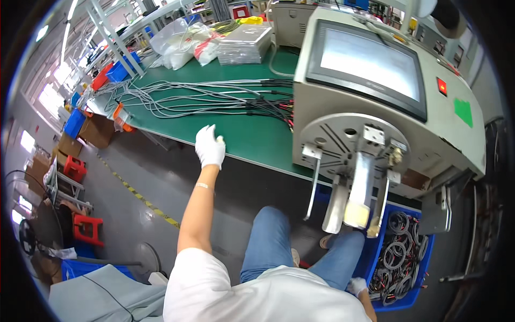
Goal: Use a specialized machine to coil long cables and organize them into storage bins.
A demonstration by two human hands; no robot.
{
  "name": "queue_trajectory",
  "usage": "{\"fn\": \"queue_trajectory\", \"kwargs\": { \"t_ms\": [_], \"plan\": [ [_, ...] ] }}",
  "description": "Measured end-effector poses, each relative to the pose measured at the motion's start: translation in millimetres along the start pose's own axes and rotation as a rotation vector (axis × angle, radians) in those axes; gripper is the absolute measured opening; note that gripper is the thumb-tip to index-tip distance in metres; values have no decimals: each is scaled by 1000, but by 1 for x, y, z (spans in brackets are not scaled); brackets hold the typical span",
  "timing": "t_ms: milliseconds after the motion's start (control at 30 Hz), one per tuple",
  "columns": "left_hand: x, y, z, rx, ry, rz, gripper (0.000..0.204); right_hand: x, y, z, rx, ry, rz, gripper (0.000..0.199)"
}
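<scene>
My left hand (210, 147), in a white glove, reaches over the front edge of the green table (225, 126). Its fingers are stretched out, thumb apart, with nothing in them. Just beyond it lies a bundle of grey cables (177, 102), their black, red and yellow ends beside the machine. My right hand (357, 286), also gloved, hangs low by the left wall of a blue bin (371, 252); its fingers are too small to read. Coiled cables (396, 255) fill that bin. The coiling machine (354, 142) at the right carries a slotted disc with metal posts, no cable visible on them.
A lit screen (370, 59) and a red switch (441, 86) sit on the machine. Clear plastic trays (245, 45) and plastic bags (182, 45) stand at the table's back. Red stools (87, 229) and a grey cloth-covered surface (102, 295) are at the left.
</scene>
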State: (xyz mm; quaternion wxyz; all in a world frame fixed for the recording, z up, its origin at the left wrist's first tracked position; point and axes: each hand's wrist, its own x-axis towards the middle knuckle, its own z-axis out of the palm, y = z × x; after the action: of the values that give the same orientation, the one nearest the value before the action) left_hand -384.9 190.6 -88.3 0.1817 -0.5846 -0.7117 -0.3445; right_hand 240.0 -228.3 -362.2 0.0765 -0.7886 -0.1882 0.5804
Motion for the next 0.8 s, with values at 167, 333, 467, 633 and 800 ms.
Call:
{"fn": "queue_trajectory", "kwargs": {
  "t_ms": [167, 333, 467, 633, 800],
  "plan": [
    [59, -3, 46, 92, -193, 243, 35, -63, 0, 19, -181, 65, -109, 18],
    [77, 13, 42, 207, -402, 282, 21, -72, -6, 13, -76, 123, -137, 16],
    [79, 15, 17, 184, -605, 229, 24, -49, -14, 1, 180, 158, -55, 16],
    [100, 14, -34, -194, -547, -39, 32, -30, -22, -9, 130, 166, -141, 19],
    [125, 47, -123, -685, -804, -212, 27, -24, -19, -10, 217, 184, -122, 20]
  ]
}}
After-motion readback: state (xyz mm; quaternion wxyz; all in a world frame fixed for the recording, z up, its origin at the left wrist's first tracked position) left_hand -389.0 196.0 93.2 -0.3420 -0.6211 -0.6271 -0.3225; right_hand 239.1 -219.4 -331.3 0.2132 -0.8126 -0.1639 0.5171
